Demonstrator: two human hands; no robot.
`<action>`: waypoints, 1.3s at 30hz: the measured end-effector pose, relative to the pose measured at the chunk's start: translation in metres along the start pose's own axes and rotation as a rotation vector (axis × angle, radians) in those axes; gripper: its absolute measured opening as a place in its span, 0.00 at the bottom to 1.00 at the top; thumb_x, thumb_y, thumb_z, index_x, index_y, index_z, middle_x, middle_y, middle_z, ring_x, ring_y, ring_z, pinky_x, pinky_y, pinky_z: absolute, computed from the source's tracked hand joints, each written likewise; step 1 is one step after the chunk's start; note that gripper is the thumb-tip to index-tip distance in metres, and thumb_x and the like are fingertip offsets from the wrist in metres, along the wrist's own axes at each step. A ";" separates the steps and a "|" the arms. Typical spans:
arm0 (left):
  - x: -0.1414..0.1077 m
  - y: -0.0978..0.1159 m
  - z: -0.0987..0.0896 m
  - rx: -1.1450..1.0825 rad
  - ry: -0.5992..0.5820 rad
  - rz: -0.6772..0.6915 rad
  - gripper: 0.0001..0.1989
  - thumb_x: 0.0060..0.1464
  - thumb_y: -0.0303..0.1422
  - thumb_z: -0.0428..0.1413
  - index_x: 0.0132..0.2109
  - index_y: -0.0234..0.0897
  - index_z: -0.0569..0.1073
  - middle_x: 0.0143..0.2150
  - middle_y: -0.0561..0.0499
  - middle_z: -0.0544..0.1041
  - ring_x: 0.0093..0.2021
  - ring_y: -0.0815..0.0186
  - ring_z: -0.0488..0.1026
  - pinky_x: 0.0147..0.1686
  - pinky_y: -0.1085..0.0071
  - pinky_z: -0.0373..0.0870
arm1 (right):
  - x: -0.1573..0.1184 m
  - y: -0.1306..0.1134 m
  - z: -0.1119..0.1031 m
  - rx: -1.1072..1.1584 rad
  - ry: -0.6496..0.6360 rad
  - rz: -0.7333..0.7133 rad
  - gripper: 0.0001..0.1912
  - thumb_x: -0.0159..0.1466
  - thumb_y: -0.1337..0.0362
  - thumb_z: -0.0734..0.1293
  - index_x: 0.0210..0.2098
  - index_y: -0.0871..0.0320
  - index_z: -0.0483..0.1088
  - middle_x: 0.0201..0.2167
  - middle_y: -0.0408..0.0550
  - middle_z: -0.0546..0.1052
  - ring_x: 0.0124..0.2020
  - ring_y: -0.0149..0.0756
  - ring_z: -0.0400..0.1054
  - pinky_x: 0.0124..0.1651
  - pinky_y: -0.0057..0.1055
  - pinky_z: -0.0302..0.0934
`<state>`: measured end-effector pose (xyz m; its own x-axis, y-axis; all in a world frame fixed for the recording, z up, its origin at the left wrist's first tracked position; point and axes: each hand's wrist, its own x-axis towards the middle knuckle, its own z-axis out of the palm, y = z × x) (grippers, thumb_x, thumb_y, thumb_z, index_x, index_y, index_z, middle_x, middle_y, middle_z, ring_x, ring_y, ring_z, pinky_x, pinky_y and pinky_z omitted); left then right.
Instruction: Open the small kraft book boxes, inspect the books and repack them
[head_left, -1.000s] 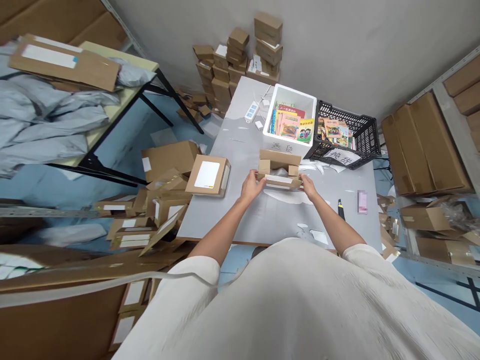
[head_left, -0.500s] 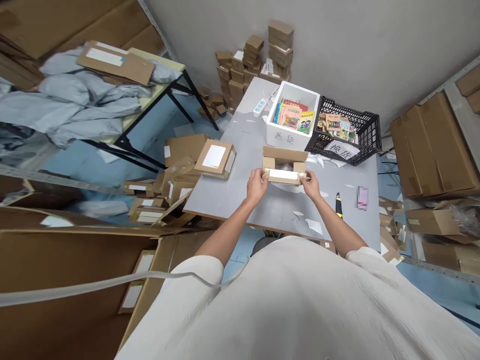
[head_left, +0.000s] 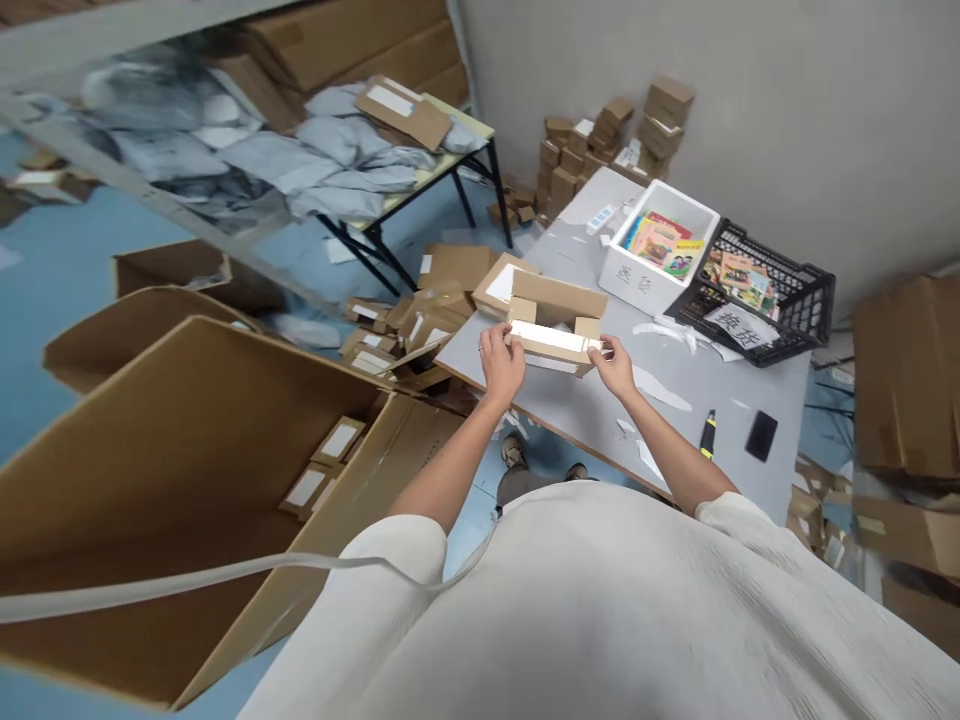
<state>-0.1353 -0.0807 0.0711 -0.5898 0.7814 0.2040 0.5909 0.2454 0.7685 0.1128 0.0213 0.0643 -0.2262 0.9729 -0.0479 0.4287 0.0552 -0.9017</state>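
An opened cardboard box with its flaps up is held between both my hands, above the front left part of the grey table. A white label strip runs along its near edge. My left hand grips the box's left end, and my right hand pinches its right end. Just behind, a closed box with a white label lies on the table, partly hidden by the held box. To the right of my right hand lie a yellow and black utility knife and a black phone.
A white foam box and a black plastic crate, both holding books, stand at the back of the table. A large open carton is at my left. Grey parcels cover another table. Small boxes are stacked by the wall.
My view has turned left, bringing more of the large carton into sight. My hands have carried the opened box leftward over the table, close to the labelled box.
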 end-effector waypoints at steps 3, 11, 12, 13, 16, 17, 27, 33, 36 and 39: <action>0.012 -0.028 -0.044 0.018 0.121 -0.056 0.18 0.73 0.32 0.51 0.66 0.41 0.70 0.63 0.36 0.74 0.70 0.46 0.69 0.75 0.48 0.65 | 0.014 -0.032 0.047 -0.009 -0.114 -0.061 0.33 0.67 0.40 0.72 0.64 0.52 0.76 0.57 0.52 0.82 0.46 0.44 0.74 0.55 0.41 0.74; 0.045 -0.122 -0.147 0.079 0.320 -0.132 0.15 0.74 0.33 0.52 0.64 0.42 0.69 0.63 0.36 0.73 0.68 0.48 0.71 0.73 0.50 0.68 | 0.046 -0.105 0.197 0.027 -0.301 -0.229 0.37 0.69 0.40 0.71 0.69 0.54 0.74 0.65 0.57 0.80 0.59 0.51 0.75 0.63 0.46 0.73; 0.051 -0.133 -0.156 0.087 0.327 -0.140 0.15 0.74 0.33 0.52 0.64 0.42 0.69 0.63 0.36 0.73 0.69 0.48 0.70 0.73 0.50 0.68 | 0.050 -0.110 0.215 0.030 -0.304 -0.243 0.37 0.69 0.40 0.71 0.70 0.55 0.74 0.67 0.57 0.79 0.61 0.53 0.74 0.64 0.46 0.72; 0.057 -0.144 -0.165 0.092 0.331 -0.147 0.15 0.74 0.33 0.52 0.64 0.42 0.69 0.63 0.36 0.73 0.69 0.48 0.70 0.74 0.50 0.68 | 0.055 -0.116 0.232 0.030 -0.307 -0.252 0.37 0.69 0.40 0.71 0.70 0.55 0.74 0.67 0.58 0.79 0.63 0.54 0.73 0.65 0.47 0.72; 0.075 -0.176 -0.185 0.090 0.337 -0.173 0.16 0.73 0.34 0.53 0.65 0.43 0.69 0.64 0.36 0.73 0.70 0.47 0.70 0.74 0.49 0.68 | 0.072 -0.126 0.277 0.015 -0.338 -0.263 0.38 0.69 0.41 0.71 0.72 0.55 0.73 0.67 0.58 0.79 0.64 0.56 0.74 0.67 0.49 0.72; 0.080 -0.186 -0.190 0.089 0.334 -0.188 0.17 0.72 0.34 0.54 0.65 0.43 0.69 0.65 0.36 0.72 0.71 0.46 0.70 0.74 0.49 0.68 | 0.078 -0.128 0.290 0.006 -0.372 -0.264 0.40 0.69 0.42 0.72 0.73 0.54 0.71 0.69 0.58 0.78 0.62 0.55 0.75 0.67 0.50 0.72; 0.099 -0.243 -0.171 0.071 0.065 -0.307 0.19 0.64 0.28 0.57 0.61 0.42 0.75 0.68 0.35 0.71 0.73 0.39 0.69 0.73 0.39 0.67 | 0.109 -0.101 0.338 -0.119 -0.520 -0.134 0.37 0.66 0.50 0.74 0.72 0.52 0.74 0.73 0.60 0.73 0.57 0.52 0.79 0.70 0.53 0.71; 0.133 -0.233 -0.121 -0.001 -0.142 -0.179 0.19 0.64 0.27 0.55 0.60 0.44 0.76 0.67 0.38 0.73 0.72 0.45 0.70 0.74 0.44 0.67 | 0.127 -0.075 0.301 -0.139 -0.392 -0.055 0.27 0.65 0.51 0.75 0.61 0.53 0.80 0.68 0.59 0.76 0.55 0.51 0.80 0.71 0.55 0.70; 0.153 -0.219 -0.091 -0.066 -0.283 -0.090 0.21 0.63 0.26 0.56 0.61 0.43 0.76 0.67 0.38 0.74 0.72 0.47 0.70 0.75 0.46 0.67 | 0.130 -0.061 0.273 -0.152 -0.303 -0.017 0.25 0.65 0.53 0.74 0.58 0.55 0.81 0.66 0.61 0.76 0.55 0.51 0.80 0.73 0.55 0.69; 0.169 -0.202 -0.061 -0.132 -0.419 -0.009 0.23 0.62 0.25 0.56 0.63 0.42 0.76 0.67 0.39 0.75 0.73 0.48 0.71 0.77 0.47 0.66 | 0.126 -0.049 0.249 -0.193 -0.209 0.070 0.23 0.64 0.55 0.74 0.57 0.55 0.81 0.68 0.61 0.75 0.56 0.51 0.79 0.74 0.54 0.69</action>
<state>-0.3878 -0.0331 -0.0123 -0.3045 0.9514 -0.0461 0.4950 0.1994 0.8457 -0.1548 0.0854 -0.0051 -0.3571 0.9095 -0.2130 0.6035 0.0506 -0.7958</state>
